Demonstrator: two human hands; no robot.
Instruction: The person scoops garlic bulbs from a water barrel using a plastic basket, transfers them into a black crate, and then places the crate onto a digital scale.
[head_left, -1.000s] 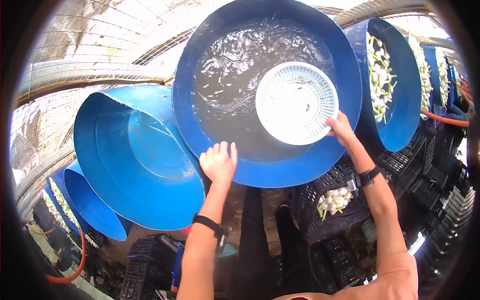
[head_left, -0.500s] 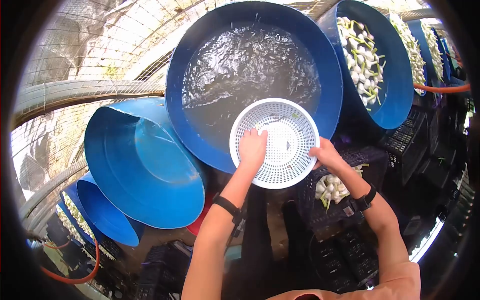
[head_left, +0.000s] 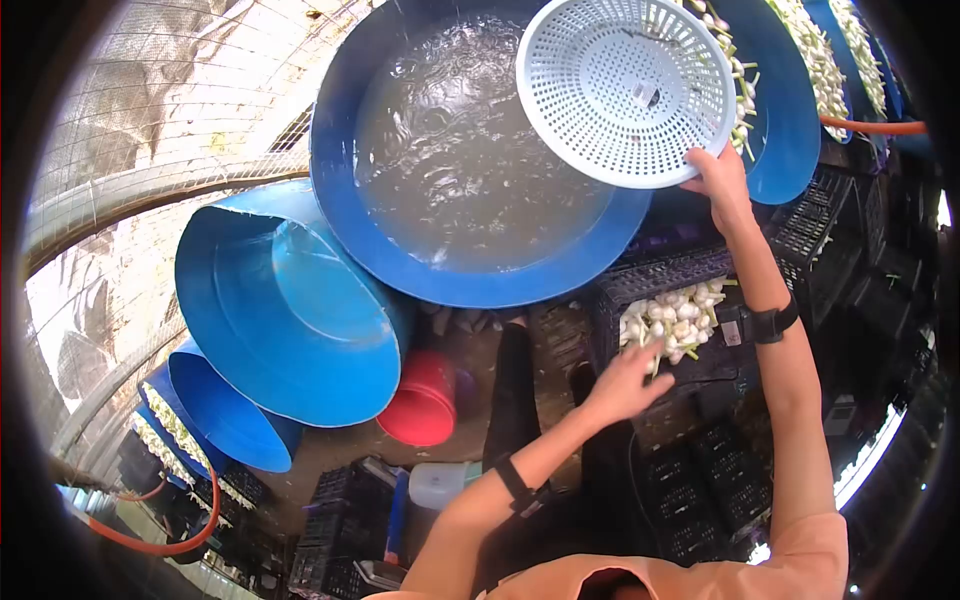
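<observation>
My right hand [head_left: 722,185] grips the near rim of a white plastic colander [head_left: 590,110], lifted over the right side of a large blue tub [head_left: 470,288] of murky water. Apart from a small dark spot and a few scraps, the colander's perforated bowl shows nothing in it. Down to the right of the tub, a black crate [head_left: 665,275] contains white garlic bulbs [head_left: 672,318] with green stems. At the crate's near side is my left hand [head_left: 628,385], fingers spread right at the bulbs, holding nothing.
A tilted blue barrel [head_left: 290,320] lies left of the tub, with a red bucket [head_left: 420,400] beside it. More garlic fills blue containers [head_left: 785,120] at upper right. Stacked black crates [head_left: 335,530] stand at lower left, and an orange hose [head_left: 875,128] runs at right.
My left hand has let go of the colander and moved down right to the garlic crate. My right hand has carried the colander up and to the right.
</observation>
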